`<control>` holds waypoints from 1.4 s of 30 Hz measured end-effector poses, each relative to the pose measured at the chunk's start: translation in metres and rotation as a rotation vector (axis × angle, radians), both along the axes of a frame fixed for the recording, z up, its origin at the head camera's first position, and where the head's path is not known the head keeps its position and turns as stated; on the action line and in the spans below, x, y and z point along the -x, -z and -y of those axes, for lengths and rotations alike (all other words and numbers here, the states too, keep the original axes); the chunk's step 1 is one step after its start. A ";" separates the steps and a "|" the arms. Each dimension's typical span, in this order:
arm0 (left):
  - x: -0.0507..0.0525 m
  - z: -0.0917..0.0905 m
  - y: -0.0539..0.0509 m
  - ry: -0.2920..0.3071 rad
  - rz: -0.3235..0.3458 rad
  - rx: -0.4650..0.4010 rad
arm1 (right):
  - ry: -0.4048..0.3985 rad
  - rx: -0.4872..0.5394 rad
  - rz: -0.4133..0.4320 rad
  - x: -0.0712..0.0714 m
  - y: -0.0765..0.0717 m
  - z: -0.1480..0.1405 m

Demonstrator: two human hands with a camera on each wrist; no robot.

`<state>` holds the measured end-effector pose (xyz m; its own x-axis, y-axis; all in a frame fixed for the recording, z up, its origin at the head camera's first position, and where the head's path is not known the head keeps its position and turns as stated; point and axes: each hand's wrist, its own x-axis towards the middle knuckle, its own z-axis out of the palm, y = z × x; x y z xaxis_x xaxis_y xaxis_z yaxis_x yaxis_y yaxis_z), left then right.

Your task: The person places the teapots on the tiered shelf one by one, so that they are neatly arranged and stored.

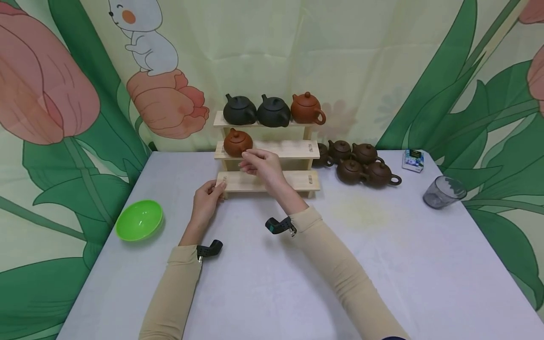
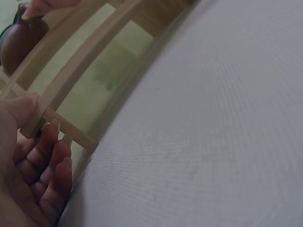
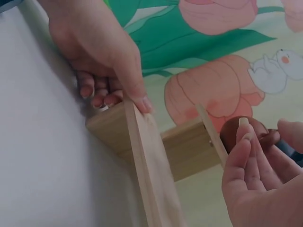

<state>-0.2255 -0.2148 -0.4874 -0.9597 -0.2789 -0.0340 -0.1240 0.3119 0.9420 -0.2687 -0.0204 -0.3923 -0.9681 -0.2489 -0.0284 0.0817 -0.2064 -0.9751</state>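
Observation:
A three-tier wooden stand [image 1: 272,181] holds a small reddish-brown teapot [image 1: 237,143] at the left of its middle tier. My right hand [image 1: 265,170] has thumb and fingers at that teapot's right side; the right wrist view shows them around the handle of the teapot [image 3: 236,130]. My left hand [image 1: 206,203] grips the left end of the lowest tier, thumb on top; in the left wrist view the other fingers of the left hand [image 2: 33,165] curl below the board [image 2: 71,78]. Two black teapots [image 1: 239,111] [image 1: 273,112] and an orange-brown teapot [image 1: 306,108] stand on the top tier.
Several dark brown teapots [image 1: 350,171] cluster right of the stand on the white-covered table [image 1: 255,283]. Farther right are a small blue-and-white box [image 1: 413,161] and a clear grey glass [image 1: 442,192]. A green bowl [image 1: 139,220] sits at the left edge, and a patterned curtain [image 1: 340,56] hangs behind.

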 end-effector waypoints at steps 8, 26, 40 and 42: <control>-0.001 -0.001 -0.001 0.002 0.004 -0.001 | -0.017 -0.117 -0.106 -0.010 0.000 -0.011; 0.000 -0.001 0.000 -0.004 0.014 0.013 | -0.022 -0.198 -0.164 -0.018 0.010 -0.064; -0.001 -0.001 0.000 -0.001 -0.004 0.000 | 0.060 -0.231 -0.168 -0.026 0.018 -0.106; -0.001 -0.001 0.000 0.001 -0.007 -0.003 | 0.074 -0.239 -0.169 -0.025 0.020 -0.113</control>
<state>-0.2243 -0.2133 -0.4876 -0.9602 -0.2778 -0.0281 -0.1172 0.3097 0.9436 -0.2435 0.0928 -0.4123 -0.9794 -0.1831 0.0850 -0.0923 0.0315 -0.9952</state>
